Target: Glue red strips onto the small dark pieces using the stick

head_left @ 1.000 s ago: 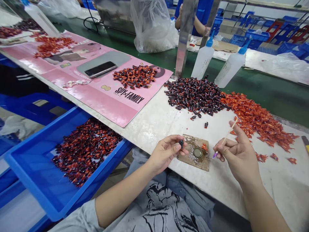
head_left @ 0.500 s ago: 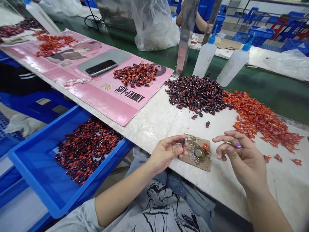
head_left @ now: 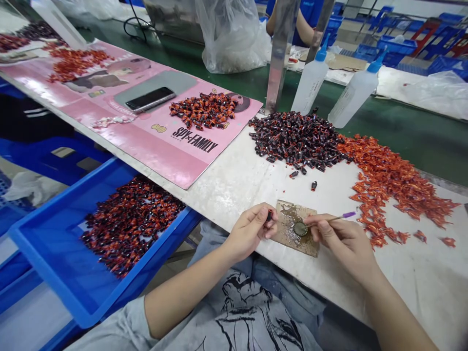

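Note:
Between the fingertips of my left hand (head_left: 256, 226) is a small black plastic part (head_left: 269, 215), mostly covered by the fingers. My right hand (head_left: 341, 243) pinches a thin stick with a purple end (head_left: 348, 214); its other end points down at a bottle cap (head_left: 300, 229). Whether the tip touches inside the cap I cannot tell. The cap lies on a piece of cardboard (head_left: 287, 239) smeared with something wet and shiny. Beyond my hands lie a heap of black parts with orange-red ends (head_left: 296, 139) and a heap of orange-red pieces (head_left: 398, 175).
At my left is a blue bin (head_left: 54, 273) full of black-and-red parts. A pink mat (head_left: 153, 151) carries a phone (head_left: 150, 99) and a pile of joined parts (head_left: 204, 109). Two dropper bottles (head_left: 310, 85) stand behind the heaps. Across the table sits a person (head_left: 307, 24).
My right hand has moved left to the bottle cap, and the stick now points into it. My left hand has turned the black part and closed more around it.

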The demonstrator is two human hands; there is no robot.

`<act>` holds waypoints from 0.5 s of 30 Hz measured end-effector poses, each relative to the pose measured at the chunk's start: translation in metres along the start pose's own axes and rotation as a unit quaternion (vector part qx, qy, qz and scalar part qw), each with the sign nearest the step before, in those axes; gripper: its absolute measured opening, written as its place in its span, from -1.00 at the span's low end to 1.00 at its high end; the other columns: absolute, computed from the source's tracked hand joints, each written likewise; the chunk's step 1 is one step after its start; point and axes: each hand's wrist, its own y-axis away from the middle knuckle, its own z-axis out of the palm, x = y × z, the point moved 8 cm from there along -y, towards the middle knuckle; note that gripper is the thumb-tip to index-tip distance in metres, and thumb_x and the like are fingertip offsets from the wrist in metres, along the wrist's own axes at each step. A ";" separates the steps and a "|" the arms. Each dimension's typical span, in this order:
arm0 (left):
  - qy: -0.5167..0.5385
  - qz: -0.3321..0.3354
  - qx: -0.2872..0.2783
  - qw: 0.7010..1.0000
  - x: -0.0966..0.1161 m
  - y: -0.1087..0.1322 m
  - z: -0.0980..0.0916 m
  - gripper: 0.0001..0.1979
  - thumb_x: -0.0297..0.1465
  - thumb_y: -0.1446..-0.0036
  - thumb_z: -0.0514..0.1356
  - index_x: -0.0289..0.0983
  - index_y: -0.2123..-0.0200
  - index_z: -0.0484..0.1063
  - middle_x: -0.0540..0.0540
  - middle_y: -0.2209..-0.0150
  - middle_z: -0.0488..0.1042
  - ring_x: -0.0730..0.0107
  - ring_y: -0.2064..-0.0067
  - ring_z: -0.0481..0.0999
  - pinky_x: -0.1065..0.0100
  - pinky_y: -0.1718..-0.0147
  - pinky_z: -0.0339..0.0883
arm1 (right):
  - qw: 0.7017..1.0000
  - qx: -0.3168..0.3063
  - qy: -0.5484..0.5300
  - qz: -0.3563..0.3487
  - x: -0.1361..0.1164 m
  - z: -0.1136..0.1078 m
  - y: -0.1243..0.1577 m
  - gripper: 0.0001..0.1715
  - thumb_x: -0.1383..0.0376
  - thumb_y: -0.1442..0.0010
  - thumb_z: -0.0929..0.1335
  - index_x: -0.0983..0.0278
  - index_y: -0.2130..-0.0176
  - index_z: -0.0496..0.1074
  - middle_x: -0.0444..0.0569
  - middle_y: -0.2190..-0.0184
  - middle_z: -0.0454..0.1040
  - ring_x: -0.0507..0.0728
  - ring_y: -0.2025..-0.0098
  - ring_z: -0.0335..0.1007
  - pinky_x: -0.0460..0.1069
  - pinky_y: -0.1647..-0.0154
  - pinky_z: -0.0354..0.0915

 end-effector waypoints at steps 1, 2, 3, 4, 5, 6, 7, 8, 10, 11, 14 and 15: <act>-0.006 0.002 -0.004 1.000 -0.001 0.000 0.000 -0.48 0.03 -0.03 0.43 -0.34 0.43 0.43 0.09 0.54 0.21 0.61 0.56 0.21 0.45 0.51 0.04 | 1.000 -0.006 0.023 -0.018 -0.003 0.002 0.000 -0.24 -0.21 -0.38 0.24 0.24 0.56 0.47 -0.02 0.58 0.51 0.05 0.58 0.40 -0.07 0.57 0.25; -0.008 0.003 -0.008 1.000 -0.001 0.000 0.000 -0.48 0.03 -0.02 0.44 -0.34 0.43 0.44 0.10 0.55 0.22 0.60 0.56 0.24 0.45 0.50 0.05 | 0.999 -0.010 0.041 -0.033 -0.006 0.003 -0.001 -0.22 -0.20 -0.39 0.22 0.24 0.59 0.45 -0.01 0.55 0.54 0.05 0.58 0.43 -0.07 0.54 0.29; -0.009 0.005 -0.009 1.000 -0.002 0.000 0.000 -0.48 0.03 -0.01 0.45 -0.34 0.42 0.45 0.09 0.56 0.24 0.60 0.56 0.26 0.45 0.50 0.06 | 0.997 -0.011 0.055 -0.044 -0.007 0.004 -0.001 -0.21 -0.19 -0.41 0.20 0.23 0.60 0.43 0.00 0.53 0.57 0.06 0.57 0.45 -0.07 0.53 0.31; -0.010 0.006 -0.009 1.000 -0.002 0.000 -0.001 -0.48 0.02 0.00 0.45 -0.34 0.41 0.46 0.08 0.56 0.27 0.59 0.55 0.29 0.45 0.51 0.08 | 0.997 -0.010 0.064 -0.050 -0.008 0.003 -0.001 -0.21 -0.18 -0.42 0.19 0.23 0.60 0.43 0.01 0.51 0.58 0.07 0.56 0.47 -0.06 0.51 0.34; -0.012 0.008 -0.007 1.000 -0.002 0.000 -0.001 -0.48 0.02 0.01 0.46 -0.34 0.39 0.47 0.07 0.56 0.31 0.57 0.55 0.32 0.46 0.51 0.09 | 0.996 -0.009 0.071 -0.054 -0.009 0.003 -0.002 -0.21 -0.18 -0.42 0.18 0.22 0.60 0.43 0.01 0.50 0.59 0.08 0.55 0.49 -0.06 0.50 0.36; -0.013 0.009 -0.004 1.000 -0.003 0.000 -0.002 -0.49 0.01 0.02 0.47 -0.34 0.38 0.48 0.06 0.55 0.35 0.56 0.55 0.36 0.46 0.52 0.11 | 0.996 -0.009 0.075 -0.056 -0.009 0.003 -0.002 -0.21 -0.18 -0.42 0.18 0.22 0.60 0.43 0.01 0.50 0.59 0.09 0.55 0.49 -0.06 0.49 0.38; -0.014 0.010 -0.002 1.000 -0.003 0.001 -0.003 -0.50 -0.01 0.03 0.48 -0.33 0.36 0.48 0.04 0.54 0.40 0.54 0.54 0.40 0.46 0.52 0.14 | 0.995 -0.008 0.080 -0.058 -0.009 0.002 -0.002 -0.21 -0.18 -0.43 0.17 0.22 0.60 0.43 0.01 0.50 0.59 0.09 0.55 0.50 -0.05 0.49 0.38; -0.014 0.010 -0.001 1.000 -0.003 0.000 -0.003 -0.50 -0.02 0.04 0.49 -0.33 0.36 0.48 0.02 0.52 0.44 0.51 0.52 0.44 0.46 0.52 0.17 | 0.995 -0.007 0.083 -0.061 -0.009 0.002 -0.002 -0.22 -0.18 -0.43 0.17 0.21 0.59 0.44 0.01 0.51 0.59 0.09 0.56 0.49 -0.05 0.50 0.39; -0.014 0.011 0.000 1.000 -0.003 0.000 -0.003 -0.52 -0.05 0.05 0.51 -0.32 0.35 0.49 -0.03 0.49 0.52 0.46 0.49 0.52 0.46 0.51 0.25 | 0.994 -0.005 0.086 -0.068 -0.009 0.002 -0.001 -0.26 -0.16 -0.43 0.18 0.22 0.51 0.51 -0.02 0.55 0.57 0.08 0.59 0.47 -0.05 0.52 0.38; -0.016 0.010 0.000 1.000 -0.004 0.000 -0.003 -0.52 -0.06 0.06 0.52 -0.32 0.34 0.49 -0.05 0.47 0.55 0.44 0.48 0.55 0.45 0.50 0.30 | 0.993 -0.004 0.088 -0.073 -0.010 0.002 -0.001 -0.29 -0.15 -0.43 0.19 0.22 0.46 0.55 -0.03 0.56 0.55 0.08 0.60 0.45 -0.06 0.53 0.38; -0.036 0.006 0.013 0.999 -0.006 0.000 -0.003 -0.52 -0.08 0.09 0.53 -0.32 0.34 0.50 -0.08 0.44 0.61 0.39 0.44 0.60 0.43 0.45 0.42 | 0.990 0.005 0.107 -0.088 -0.010 0.000 0.001 -0.36 -0.10 -0.45 0.20 0.22 0.33 0.61 -0.04 0.55 0.55 0.09 0.56 0.48 -0.05 0.50 0.41; -0.048 0.004 0.021 0.999 -0.007 0.000 -0.003 -0.52 -0.07 0.09 0.53 -0.32 0.34 0.49 -0.09 0.43 0.61 0.39 0.43 0.61 0.42 0.44 0.44 | 0.989 0.010 0.117 -0.093 -0.011 -0.001 0.001 -0.37 -0.09 -0.45 0.19 0.21 0.31 0.61 -0.03 0.54 0.55 0.11 0.53 0.50 -0.04 0.47 0.43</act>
